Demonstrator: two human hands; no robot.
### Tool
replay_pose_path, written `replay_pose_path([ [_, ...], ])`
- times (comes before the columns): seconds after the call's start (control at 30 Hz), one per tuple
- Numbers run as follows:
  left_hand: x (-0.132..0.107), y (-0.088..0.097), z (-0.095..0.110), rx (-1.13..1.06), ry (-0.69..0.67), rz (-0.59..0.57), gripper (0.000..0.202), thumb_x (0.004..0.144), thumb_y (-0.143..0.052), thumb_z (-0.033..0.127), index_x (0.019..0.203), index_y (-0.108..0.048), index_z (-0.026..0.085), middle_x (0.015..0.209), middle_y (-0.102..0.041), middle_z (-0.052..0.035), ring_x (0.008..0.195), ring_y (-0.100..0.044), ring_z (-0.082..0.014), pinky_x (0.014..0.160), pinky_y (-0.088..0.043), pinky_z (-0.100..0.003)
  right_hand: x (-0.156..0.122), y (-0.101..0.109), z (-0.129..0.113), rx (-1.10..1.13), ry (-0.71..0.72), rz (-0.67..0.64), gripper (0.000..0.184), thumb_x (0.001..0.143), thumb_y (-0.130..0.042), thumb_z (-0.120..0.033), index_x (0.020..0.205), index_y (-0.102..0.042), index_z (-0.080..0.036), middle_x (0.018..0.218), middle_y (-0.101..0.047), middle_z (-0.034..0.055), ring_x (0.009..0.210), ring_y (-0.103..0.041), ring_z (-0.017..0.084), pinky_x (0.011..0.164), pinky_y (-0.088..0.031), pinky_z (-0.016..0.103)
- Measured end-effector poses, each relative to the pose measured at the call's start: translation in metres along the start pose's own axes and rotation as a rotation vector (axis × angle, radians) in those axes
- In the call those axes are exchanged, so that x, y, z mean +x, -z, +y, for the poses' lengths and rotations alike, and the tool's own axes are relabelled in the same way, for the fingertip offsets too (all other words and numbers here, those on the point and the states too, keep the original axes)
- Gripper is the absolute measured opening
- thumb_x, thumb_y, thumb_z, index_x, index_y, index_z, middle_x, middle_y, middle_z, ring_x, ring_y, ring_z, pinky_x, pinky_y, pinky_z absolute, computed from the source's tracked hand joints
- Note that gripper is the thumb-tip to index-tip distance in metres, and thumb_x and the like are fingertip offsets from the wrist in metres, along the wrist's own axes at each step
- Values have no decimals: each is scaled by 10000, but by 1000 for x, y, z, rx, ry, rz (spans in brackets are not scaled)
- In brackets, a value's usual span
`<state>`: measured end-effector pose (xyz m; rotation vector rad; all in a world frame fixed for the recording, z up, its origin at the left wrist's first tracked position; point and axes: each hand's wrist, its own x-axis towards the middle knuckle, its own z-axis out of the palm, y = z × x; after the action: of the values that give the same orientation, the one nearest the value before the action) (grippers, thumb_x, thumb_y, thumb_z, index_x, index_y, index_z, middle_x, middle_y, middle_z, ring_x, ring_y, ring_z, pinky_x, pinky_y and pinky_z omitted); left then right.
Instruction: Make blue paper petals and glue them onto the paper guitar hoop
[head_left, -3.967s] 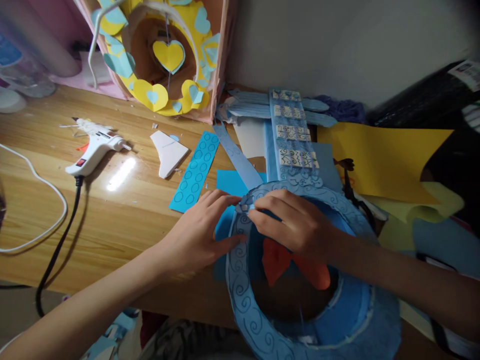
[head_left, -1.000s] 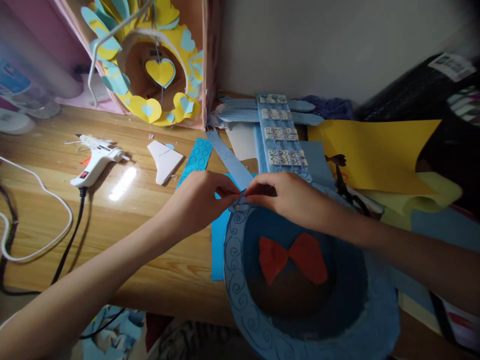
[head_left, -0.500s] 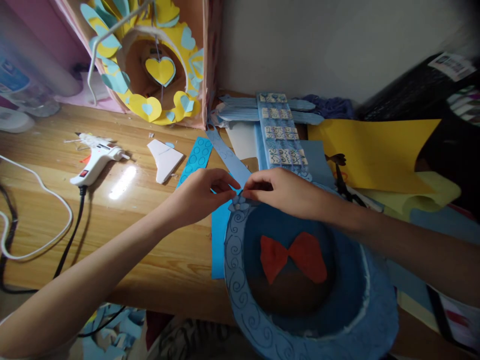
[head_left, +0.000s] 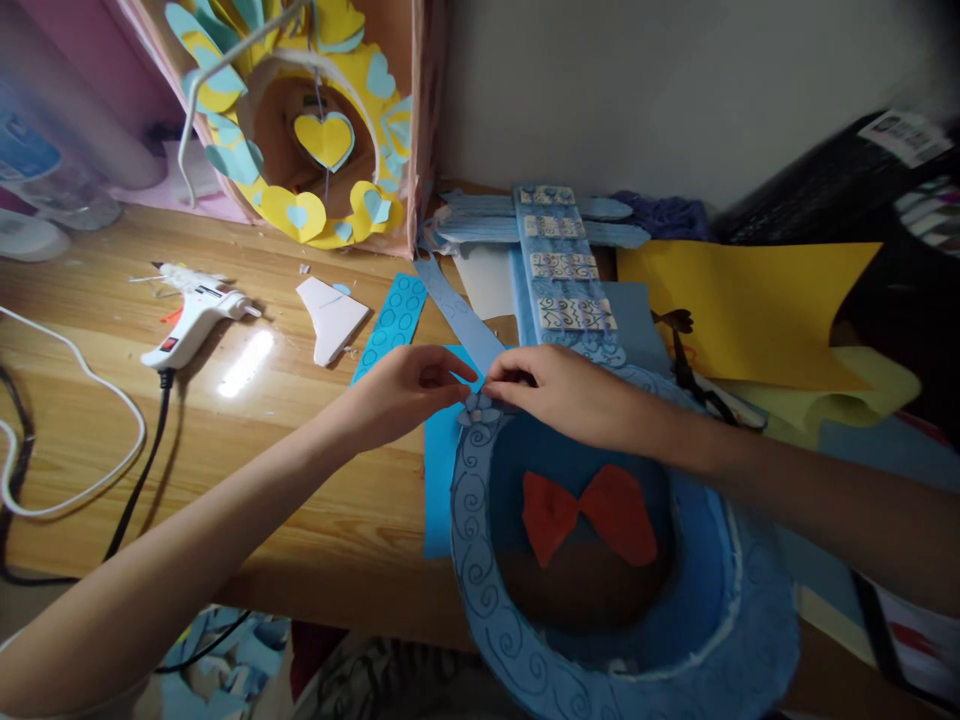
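Observation:
A ring-shaped blue paper piece (head_left: 474, 540) with inked swirls stands at the table's front edge. On its upper left rim sits a small blue paper flower (head_left: 477, 410). My left hand (head_left: 416, 390) pinches at the flower's upper edge from the left, thumb and fingertip close together. From the right, my right hand (head_left: 551, 390) pinches at the same spot, its fingertips nearly touching the left ones. The exact hold is partly hidden by the fingers. Inside the ring shows a red bow-shaped piece (head_left: 549, 515). A pale blue strip (head_left: 459, 310) lies just beyond my fingertips.
On the left lies a white glue gun (head_left: 191, 315) with its cord. A white offcut (head_left: 334, 318) and a turquoise strip with drawn circles (head_left: 390, 325) lie nearer. Behind stand a heart-decorated box (head_left: 300, 215) and a patterned blue panel (head_left: 562, 265). Scissors (head_left: 694, 370) lie right, by yellow paper (head_left: 742, 310).
Both hands have shifted slightly down, and more of the paper flower shows under the fingertips. The view has moved a little; other things stay in place.

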<state>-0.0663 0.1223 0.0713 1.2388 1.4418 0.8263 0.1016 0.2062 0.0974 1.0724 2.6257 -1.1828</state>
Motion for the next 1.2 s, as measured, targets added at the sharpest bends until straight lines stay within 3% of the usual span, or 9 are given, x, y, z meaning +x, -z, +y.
replay_pose_path([
  [0.2,-5,-2,2,189,-55,130,76,743,-644,241,777,-702,207,695,-700,1,646,-614,-123,568,-455,-226,-10,-2,1,79,90,135,47,796,-628,-243,823,-636,-206,746,-667,-16,691,-607,137,593,-423,246],
  [0.4,-14,-5,6,374,-139,273,91,750,-668,295,721,-738,246,613,-691,30,524,-533,-113,532,-403,-252,-20,-2,-6,-113,167,240,61,822,-628,-219,818,-689,-221,780,-705,-19,723,-630,150,645,-434,267],
  [0.67,-19,-7,15,591,-152,264,142,780,-646,334,711,-747,263,634,-708,18,520,-530,-133,515,-350,-273,-26,-7,-7,-348,294,264,165,881,-550,-217,844,-706,-177,889,-709,56,813,-632,209,720,-467,324],
  [0.93,-16,-8,16,609,-43,241,149,768,-640,380,741,-746,279,691,-719,16,647,-605,-172,593,-402,-289,-23,-9,-5,-324,311,276,118,852,-595,-186,837,-712,-180,860,-711,43,797,-639,198,720,-481,313],
  [1.2,-15,-7,19,605,-21,253,138,746,-653,384,728,-746,282,684,-714,17,646,-606,-174,542,-379,-282,-22,-9,-4,-294,328,279,111,837,-605,-149,840,-716,-148,865,-707,70,815,-642,215,740,-496,331],
])
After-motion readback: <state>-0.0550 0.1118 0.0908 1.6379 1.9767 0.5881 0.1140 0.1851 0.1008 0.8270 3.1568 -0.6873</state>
